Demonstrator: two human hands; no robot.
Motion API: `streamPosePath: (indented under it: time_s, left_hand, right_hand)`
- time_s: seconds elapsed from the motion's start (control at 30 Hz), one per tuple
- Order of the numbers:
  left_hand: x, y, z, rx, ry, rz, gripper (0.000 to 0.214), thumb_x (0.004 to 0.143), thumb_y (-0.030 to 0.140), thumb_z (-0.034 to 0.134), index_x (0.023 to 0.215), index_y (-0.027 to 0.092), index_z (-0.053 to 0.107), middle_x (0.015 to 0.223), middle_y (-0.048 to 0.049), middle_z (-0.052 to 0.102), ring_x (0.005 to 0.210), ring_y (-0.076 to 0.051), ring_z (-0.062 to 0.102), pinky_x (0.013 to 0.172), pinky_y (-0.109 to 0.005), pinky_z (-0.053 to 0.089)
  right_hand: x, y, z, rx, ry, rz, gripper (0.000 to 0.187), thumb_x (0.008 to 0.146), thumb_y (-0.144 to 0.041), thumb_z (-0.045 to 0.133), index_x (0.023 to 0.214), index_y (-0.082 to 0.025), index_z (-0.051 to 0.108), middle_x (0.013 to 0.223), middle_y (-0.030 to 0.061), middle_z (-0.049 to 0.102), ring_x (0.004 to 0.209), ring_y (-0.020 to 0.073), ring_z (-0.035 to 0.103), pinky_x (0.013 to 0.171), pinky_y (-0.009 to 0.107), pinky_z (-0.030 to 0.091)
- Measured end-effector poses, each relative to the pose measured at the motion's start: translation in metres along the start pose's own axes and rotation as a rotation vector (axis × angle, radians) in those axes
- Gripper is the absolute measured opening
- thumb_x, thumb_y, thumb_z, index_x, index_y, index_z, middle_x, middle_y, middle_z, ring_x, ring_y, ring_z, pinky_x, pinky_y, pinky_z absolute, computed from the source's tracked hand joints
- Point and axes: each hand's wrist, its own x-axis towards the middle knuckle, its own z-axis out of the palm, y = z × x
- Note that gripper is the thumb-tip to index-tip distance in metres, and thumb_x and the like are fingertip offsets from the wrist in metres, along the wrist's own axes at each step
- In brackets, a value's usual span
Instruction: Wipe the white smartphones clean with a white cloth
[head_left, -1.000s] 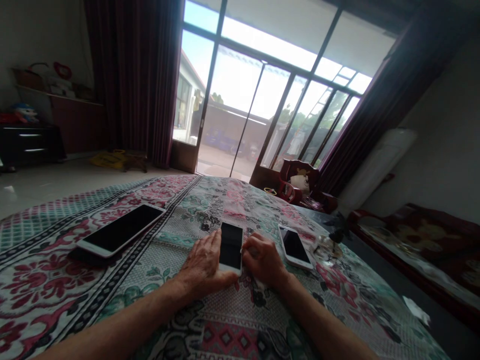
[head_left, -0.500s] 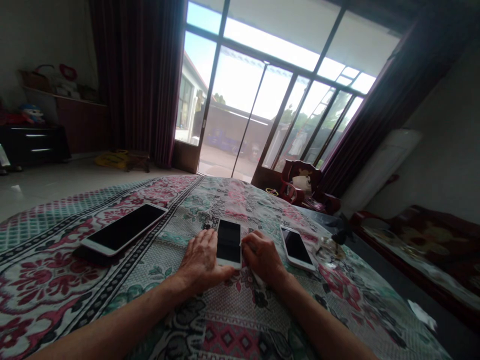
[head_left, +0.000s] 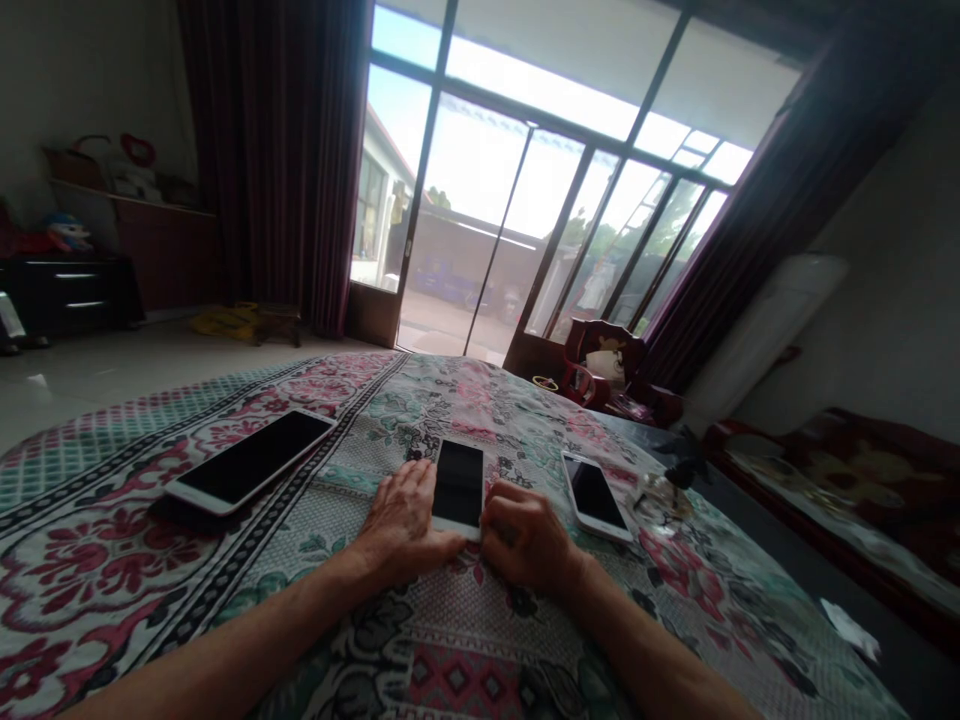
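Note:
A white-framed smartphone [head_left: 459, 485] with a dark screen lies face up on the patterned tablecloth [head_left: 457, 610]. My left hand [head_left: 405, 505] holds it from the left, fingers along its side and thumb across its bottom edge. Against the phone's lower right side is my right hand [head_left: 529, 535], its fingers curled in tightly. Whatever those fingers may hold is hidden. Further right lies a smaller white phone [head_left: 596, 497], screen dark. A large white tablet-like device [head_left: 251, 462] rests at the left, tilted slightly, with a dark thing under its near end.
Behind the smaller phone stands a clear glass dish [head_left: 664, 500] with a dark object. A white paper [head_left: 850, 630] lies near the right edge. Beyond the table are a carved wooden chair [head_left: 604, 365], a wooden sofa [head_left: 847, 500] and glass doors [head_left: 480, 230].
My right hand has slid slightly down along the phone's right side and its fingers have curled tighter. My left hand and the three devices keep their places.

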Motion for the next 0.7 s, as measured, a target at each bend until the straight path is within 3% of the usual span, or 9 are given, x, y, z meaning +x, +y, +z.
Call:
streamPosePath:
  time_s: [0.1, 0.27, 0.37, 0.47, 0.7]
  left_hand:
    - [0.000, -0.001, 0.000, -0.001, 0.001, 0.009, 0.084, 0.063, 0.047, 0.061, 0.135, 0.008, 0.041, 0.145, -0.0204, 0.042, 0.137, -0.035, 0.032, 0.112, -0.046, 0.028]
    - [0.000, 0.000, 0.000, -0.008, 0.026, 0.025, 0.081, 0.063, 0.049, 0.062, 0.132, 0.012, 0.044, 0.143, -0.0194, 0.045, 0.135, -0.036, 0.035, 0.110, -0.048, 0.030]
    - [0.000, 0.001, 0.000, 0.001, 0.034, 0.024, 0.080, 0.064, 0.049, 0.062, 0.133, 0.011, 0.044, 0.143, -0.0196, 0.045, 0.135, -0.035, 0.036, 0.110, -0.048, 0.030]
    - [0.000, 0.001, 0.000, 0.007, 0.024, 0.017, 0.083, 0.064, 0.050, 0.061, 0.134, 0.010, 0.043, 0.144, -0.0206, 0.044, 0.136, -0.034, 0.035, 0.111, -0.046, 0.029]
    - [-0.001, 0.001, 0.000, -0.014, 0.028, -0.005, 0.083, 0.063, 0.050, 0.063, 0.134, 0.012, 0.042, 0.145, -0.0205, 0.042, 0.136, -0.035, 0.035, 0.111, -0.049, 0.029]
  right_hand:
    - [0.001, -0.002, 0.000, 0.018, 0.002, -0.017, 0.011, 0.070, -0.013, 0.050, 0.068, -0.021, 0.058, 0.072, -0.0001, 0.055, 0.063, 0.0112, 0.051, 0.058, 0.021, 0.039]
    - [0.007, 0.008, 0.005, -0.049, 0.117, 0.202, 0.012, 0.076, -0.014, 0.052, 0.076, -0.022, 0.061, 0.077, 0.0006, 0.058, 0.068, 0.0122, 0.055, 0.064, 0.022, 0.041]
    - [0.011, 0.012, 0.007, -0.082, 0.133, 0.263, 0.011, 0.081, -0.017, 0.053, 0.077, -0.022, 0.062, 0.077, 0.0010, 0.058, 0.072, 0.0134, 0.056, 0.068, 0.024, 0.042]
    - [0.009, 0.011, 0.005, -0.074, 0.121, 0.228, 0.011, 0.081, -0.017, 0.053, 0.077, -0.021, 0.062, 0.077, 0.0012, 0.058, 0.071, 0.0132, 0.056, 0.067, 0.023, 0.042]
    - [-0.001, -0.006, 0.001, -0.017, 0.016, 0.000, 0.010, 0.071, -0.014, 0.050, 0.067, -0.021, 0.058, 0.070, 0.0001, 0.055, 0.061, 0.0110, 0.050, 0.057, 0.022, 0.038]
